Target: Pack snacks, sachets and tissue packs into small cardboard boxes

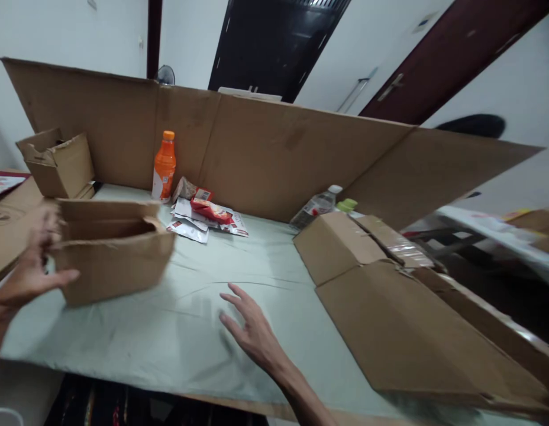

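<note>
Left hand (32, 271) pinches the box (115, 269), not yet released; right hand (253, 328) spread, empty; packets (211, 213) lie outside it.

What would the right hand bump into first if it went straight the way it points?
Probably the front silver packet, across the table. The right hand's height is unclear, so it might pass above. The cardboard box at the left hand sits close beside that line.

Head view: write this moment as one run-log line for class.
left hand: holds open-topped cardboard box by its left end | right hand: holds nothing, over table | farther back: upright orange bottle, packets
</note>
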Available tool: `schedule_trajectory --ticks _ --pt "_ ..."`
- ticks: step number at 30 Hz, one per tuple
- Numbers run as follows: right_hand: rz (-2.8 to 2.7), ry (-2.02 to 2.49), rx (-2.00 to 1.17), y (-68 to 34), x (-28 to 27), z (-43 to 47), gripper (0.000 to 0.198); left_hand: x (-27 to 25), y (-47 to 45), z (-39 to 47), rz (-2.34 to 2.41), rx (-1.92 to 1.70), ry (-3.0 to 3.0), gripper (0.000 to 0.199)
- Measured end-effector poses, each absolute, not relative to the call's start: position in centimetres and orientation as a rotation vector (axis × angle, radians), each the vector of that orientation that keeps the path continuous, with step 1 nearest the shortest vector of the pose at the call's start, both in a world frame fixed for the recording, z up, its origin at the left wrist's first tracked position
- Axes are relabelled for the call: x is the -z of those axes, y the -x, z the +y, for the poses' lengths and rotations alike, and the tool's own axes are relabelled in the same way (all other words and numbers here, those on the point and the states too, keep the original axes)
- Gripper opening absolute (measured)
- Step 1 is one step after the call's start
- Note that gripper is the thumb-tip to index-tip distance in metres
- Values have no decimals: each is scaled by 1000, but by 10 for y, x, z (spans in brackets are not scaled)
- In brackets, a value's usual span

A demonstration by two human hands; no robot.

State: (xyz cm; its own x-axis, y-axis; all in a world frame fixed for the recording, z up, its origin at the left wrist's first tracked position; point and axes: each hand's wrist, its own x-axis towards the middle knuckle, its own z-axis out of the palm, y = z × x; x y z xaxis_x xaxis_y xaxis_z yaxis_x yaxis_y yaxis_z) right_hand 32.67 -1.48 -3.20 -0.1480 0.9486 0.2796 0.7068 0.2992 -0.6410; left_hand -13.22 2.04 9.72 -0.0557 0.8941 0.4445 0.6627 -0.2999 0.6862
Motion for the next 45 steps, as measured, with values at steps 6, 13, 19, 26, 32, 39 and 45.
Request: schedule_trajectory --ticks 6,13,19,26,32,39,45 --pt "-1712 1341 -875 -332 0 -15 47 -35 33 27 1036 -955 -2066 123" --pt "-1822 1586 -544 -376 -18 42 41 -27 25 23 976 -1002 -2126 112" --pt "-1880 1676 -283 -347 -41 187 54 -48 24 1 1111 -1084 -2165 106" --pt "-1834 1817 -309 -316 -39 269 42 -109 0 -6 1015 -907 -2560 64" --pt "-1566 1698 -329 -358 -64 217 33 -113 -10 1 914 -953 -2622 38" --pt "-1521 930 -724 -356 -155 77 21 -114 -17 3 972 -982 -2757 28" --pt "-2546 1184 -734 -305 -196 35 23 -117 -15 -5 1049 -998 -2901 18"
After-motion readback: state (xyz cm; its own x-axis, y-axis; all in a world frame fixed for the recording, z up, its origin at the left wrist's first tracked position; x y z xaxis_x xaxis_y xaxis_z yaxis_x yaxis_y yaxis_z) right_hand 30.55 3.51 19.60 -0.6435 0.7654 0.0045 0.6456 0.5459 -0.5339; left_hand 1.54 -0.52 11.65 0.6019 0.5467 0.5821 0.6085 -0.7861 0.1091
